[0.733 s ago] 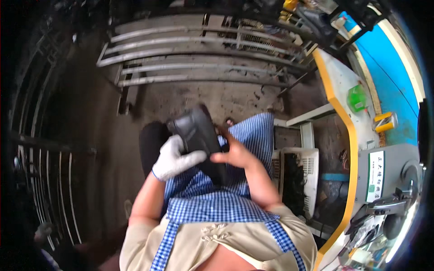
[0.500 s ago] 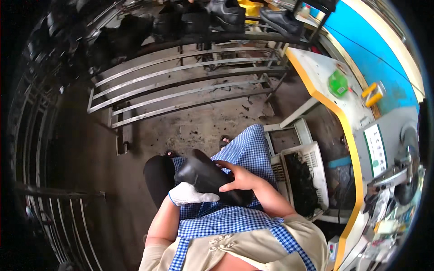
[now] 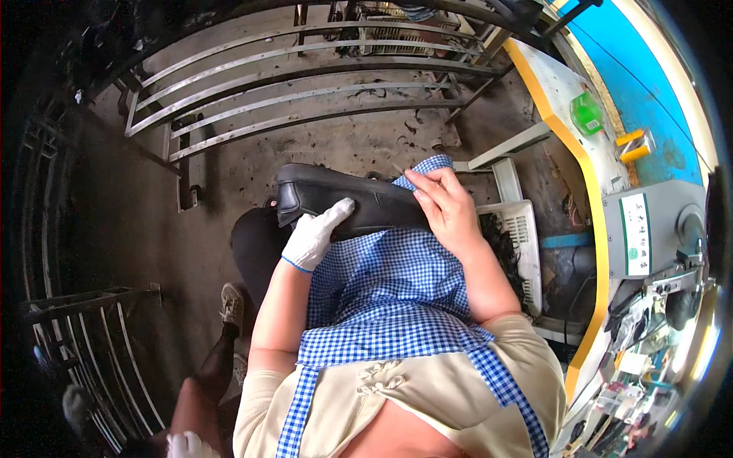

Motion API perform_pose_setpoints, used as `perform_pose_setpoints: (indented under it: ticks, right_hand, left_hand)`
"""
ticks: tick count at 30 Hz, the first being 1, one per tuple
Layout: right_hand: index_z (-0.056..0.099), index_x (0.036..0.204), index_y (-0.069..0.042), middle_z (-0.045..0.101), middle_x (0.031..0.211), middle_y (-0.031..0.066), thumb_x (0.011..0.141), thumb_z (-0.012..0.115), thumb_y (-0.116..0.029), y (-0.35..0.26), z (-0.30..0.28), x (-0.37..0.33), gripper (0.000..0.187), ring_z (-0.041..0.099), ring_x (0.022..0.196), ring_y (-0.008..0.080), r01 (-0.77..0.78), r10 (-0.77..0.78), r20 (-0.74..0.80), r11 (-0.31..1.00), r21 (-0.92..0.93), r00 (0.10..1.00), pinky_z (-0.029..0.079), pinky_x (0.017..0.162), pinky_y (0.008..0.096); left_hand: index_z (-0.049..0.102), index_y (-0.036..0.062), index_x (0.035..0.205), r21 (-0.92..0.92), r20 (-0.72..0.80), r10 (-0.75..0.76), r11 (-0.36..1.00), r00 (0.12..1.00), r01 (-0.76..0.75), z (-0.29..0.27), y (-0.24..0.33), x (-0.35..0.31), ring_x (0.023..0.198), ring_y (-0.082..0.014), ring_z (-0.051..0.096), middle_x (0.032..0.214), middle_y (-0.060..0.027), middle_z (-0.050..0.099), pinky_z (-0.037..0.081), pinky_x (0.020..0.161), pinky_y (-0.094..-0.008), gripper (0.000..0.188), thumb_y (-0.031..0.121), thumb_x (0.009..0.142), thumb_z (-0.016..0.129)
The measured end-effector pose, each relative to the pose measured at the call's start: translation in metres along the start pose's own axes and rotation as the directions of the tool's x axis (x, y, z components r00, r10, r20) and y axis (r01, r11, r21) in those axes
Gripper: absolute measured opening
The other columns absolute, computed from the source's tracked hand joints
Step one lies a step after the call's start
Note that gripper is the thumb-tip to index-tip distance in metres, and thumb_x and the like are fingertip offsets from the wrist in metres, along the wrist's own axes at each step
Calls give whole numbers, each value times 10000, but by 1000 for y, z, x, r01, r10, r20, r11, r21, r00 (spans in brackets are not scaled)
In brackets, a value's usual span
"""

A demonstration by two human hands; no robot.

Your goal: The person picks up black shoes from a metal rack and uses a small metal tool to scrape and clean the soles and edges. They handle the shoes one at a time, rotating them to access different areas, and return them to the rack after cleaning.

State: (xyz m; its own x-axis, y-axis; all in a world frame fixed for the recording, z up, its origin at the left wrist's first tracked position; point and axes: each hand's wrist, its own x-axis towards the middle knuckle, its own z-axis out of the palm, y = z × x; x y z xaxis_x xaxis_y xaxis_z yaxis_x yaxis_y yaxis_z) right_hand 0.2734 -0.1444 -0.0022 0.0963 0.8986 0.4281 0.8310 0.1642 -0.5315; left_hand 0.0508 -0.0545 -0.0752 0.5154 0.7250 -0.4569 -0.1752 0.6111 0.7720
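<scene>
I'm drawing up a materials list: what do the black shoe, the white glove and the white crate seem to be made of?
Black shoe: leather or imitation leather, judging by its soft sheen and creases.
White glove: probably knitted fabric, matte with a blue-trimmed edge.
White crate: likely moulded plastic, given its pale, slotted wall.

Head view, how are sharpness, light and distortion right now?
Head view, centre: black shoe fairly sharp; head view, lower right: a bright streak glares; head view, top: metal rack bars bow; head view, left rim: detail sinks into darkness.
</scene>
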Motion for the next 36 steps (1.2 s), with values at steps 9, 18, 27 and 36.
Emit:
perform_pose_setpoints:
  ticks: [9,18,27,36]
  right_hand:
    - [736,1072,-220,573,873,31,846,707,-155,-10,16,14,237,629,667,202,172,-112,360,975,-139,926,530,560,343]
    - [713,1136,-235,532,885,26,819,696,-104,-15,26,17,344,613,634,192,170,-52,426,955,-245,903,535,539,333]
    - [727,1119,-227,519,851,17,819,699,-117,0,29,10,321,608,636,179,125,-52,421,981,-148,906,532,537,329]
    - [712,1149,-256,511,836,26,827,693,-92,6,42,-2,361,560,569,186,101,-35,298,972,-211,954,495,523,333]
  left_hand:
    - [652,-41,1145,-77,-5,78,994,997,-78,-13,-6,3,978,-202,655,1104,-111,684,516,882,-339,359,157,856,736]
    - [655,-23,1159,-16,10,-5,1000,1000,5,-21,-2,1,1012,-187,637,1131,-90,677,503,903,-332,381,189,857,748]
    - [660,-39,1149,59,126,268,959,955,-276,-34,-30,13,997,-190,656,1125,-100,688,511,886,-330,368,152,845,745]
    - [680,-28,1120,-64,-37,-75,995,997,72,-22,-14,12,956,-169,642,1074,-78,699,505,884,-319,333,177,864,740]
